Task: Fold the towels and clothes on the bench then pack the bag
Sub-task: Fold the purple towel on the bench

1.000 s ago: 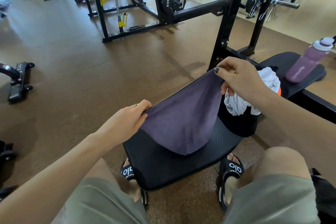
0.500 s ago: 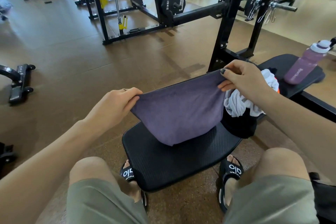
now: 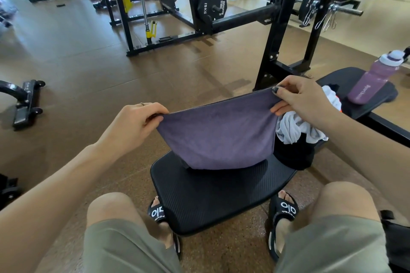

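Note:
A purple towel (image 3: 219,135) hangs stretched between my two hands above the black bench (image 3: 213,197). My left hand (image 3: 133,122) pinches its left top corner, and my right hand (image 3: 304,97) pinches its right top corner. The towel's lower edge touches the bench pad. Behind the towel on the right lies a pile of clothes: a white garment (image 3: 295,128) on top of a black one (image 3: 292,155). Part of a black bag (image 3: 397,244) shows at the lower right edge.
A purple water bottle (image 3: 372,77) lies on the far bench pad (image 3: 377,99) at the right. A black rack upright (image 3: 277,35) with weight plates stands just behind the bench. My knees and sandals flank the bench's near end. Brown gym floor (image 3: 88,62) spreads to the left.
Both hands have lifted the towel and pulled it flatter and wider; its top edge now runs nearly level, and the hanging part has drawn up toward the bench's far side.

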